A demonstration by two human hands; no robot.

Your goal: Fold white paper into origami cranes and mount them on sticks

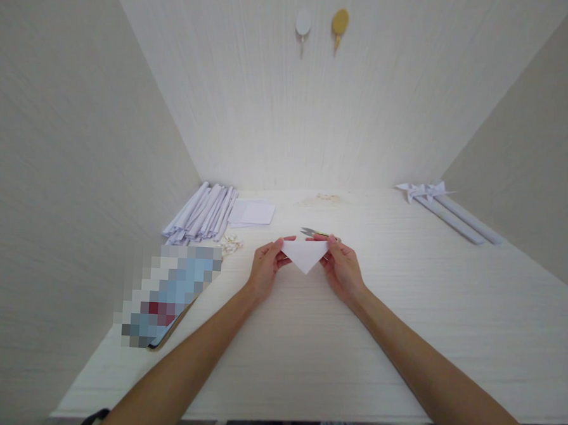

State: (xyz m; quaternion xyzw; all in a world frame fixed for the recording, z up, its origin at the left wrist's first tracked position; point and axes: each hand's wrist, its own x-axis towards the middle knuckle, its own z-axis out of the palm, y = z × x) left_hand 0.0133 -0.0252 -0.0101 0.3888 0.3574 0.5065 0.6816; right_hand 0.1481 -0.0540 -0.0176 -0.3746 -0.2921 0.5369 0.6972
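Observation:
A small white sheet of paper folded into a triangle (305,254) is held over the table, its point toward me. My left hand (266,267) pinches its left corner between thumb and fingers. At the opposite corner, my right hand (344,269) grips the paper the same way. Just beyond the paper lies a pair of scissors (314,232), its blades pointing left and its handle partly hidden behind my right hand.
Rolled white paper tubes (203,211) are piled at the back left, beside flat paper squares (253,212) and small beige bits (231,244). A blurred-out flat object (175,295) lies at left. Paper pinwheel-like shapes on tubes (448,211) rest back right. Two hooks (340,22) hang on the wall.

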